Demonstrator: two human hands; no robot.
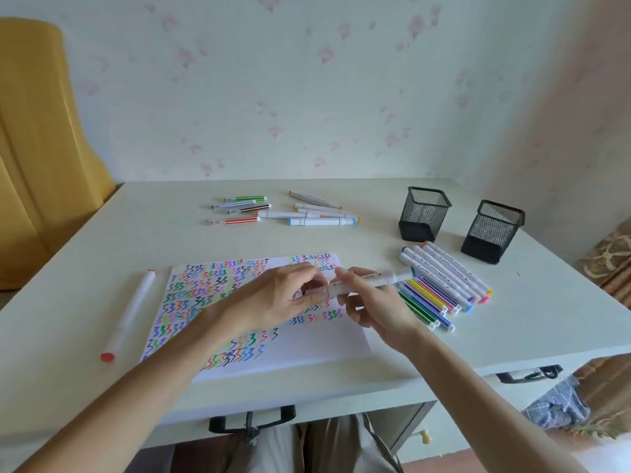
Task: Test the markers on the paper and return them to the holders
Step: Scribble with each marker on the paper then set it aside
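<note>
- Both forearms bare, reaching forward from the lower corners of the view and converging toward the middle.
- Left hand [273, 298] seen from the back, wrist roughly straight, fingers curled rightward with fingertips [312, 268] bunched together — pinching the near end of a white marker [368, 283].
- Right hand [372, 302] just beside the left, nearly touching it, turned so the knuckles face left and up; fingers wrapped round the barrel of the same marker, thumb side hidden underneath.
- Both hands raised a little, held at about the same height, wrists close together.
- Right forearm angled in more steeply than the left.
</note>
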